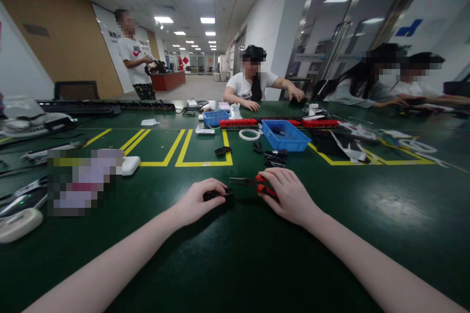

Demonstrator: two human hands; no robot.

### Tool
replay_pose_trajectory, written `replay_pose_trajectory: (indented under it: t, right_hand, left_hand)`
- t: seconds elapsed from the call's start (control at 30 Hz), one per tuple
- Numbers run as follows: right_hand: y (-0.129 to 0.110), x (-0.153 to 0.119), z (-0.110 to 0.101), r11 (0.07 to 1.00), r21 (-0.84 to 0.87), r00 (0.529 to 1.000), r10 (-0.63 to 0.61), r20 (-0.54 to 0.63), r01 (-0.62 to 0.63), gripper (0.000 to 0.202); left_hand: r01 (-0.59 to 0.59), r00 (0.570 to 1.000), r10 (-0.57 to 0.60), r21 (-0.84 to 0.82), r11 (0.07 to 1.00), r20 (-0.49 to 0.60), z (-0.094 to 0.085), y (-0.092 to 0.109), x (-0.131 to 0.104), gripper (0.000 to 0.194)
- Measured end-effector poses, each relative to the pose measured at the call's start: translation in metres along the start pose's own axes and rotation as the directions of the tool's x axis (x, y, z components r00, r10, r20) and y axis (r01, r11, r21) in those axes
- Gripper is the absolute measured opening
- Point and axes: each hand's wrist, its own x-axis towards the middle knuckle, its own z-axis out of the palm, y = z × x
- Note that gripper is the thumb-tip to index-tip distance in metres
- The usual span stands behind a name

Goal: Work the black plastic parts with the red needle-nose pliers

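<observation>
1. At left, a white case (130, 165) lies on the green tabletop (235, 264).
2. The person's left hand (200, 200) is clamped on a black part (228, 194), low at the tabletop's middle; its exact shape is hard to make out under the fingers.
3. Beyond that hand, a small black piece (222, 152) lies within a yellow tape outline (204, 164).
4. Pliers (250, 182) point leftward, tips near the black part.
5. Shiny black pieces (275, 158) lie just before a blue bin (290, 145).
6. The right hand (290, 195) is clamped on the pliers' red handles.
</observation>
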Motion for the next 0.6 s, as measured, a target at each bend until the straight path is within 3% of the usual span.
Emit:
replay_pose_trajectory:
  t: [0.27, 0.4, 0.6]
  right_hand:
    - [-0.0060, -0.0016, -0.0041, 0.992, 0.018, 0.992, -0.123, -0.040, 0.124, 0.042]
    - [-0.0056, -0.0017, -0.0030, 0.996, 0.056, 0.997, -0.074, 0.003, 0.074, 0.039]
    - [-0.0053, -0.0018, -0.0022, 0.991, 0.113, 0.994, -0.085, 0.064, 0.077, 0.038]
  left_hand:
    - [0.073, 0.997, -0.073, 0.036, 0.997, -0.002, -0.0002, 0.0056, -0.0010, 0.020]
    - [0.039, 0.999, -0.039, 0.059, 0.998, -0.004, -0.0001, 0.0061, -0.0011, 0.008]
    - [-0.034, 0.999, 0.034, 0.061, 0.998, 0.010, 0.0014, 0.0033, -0.0028, 0.009]
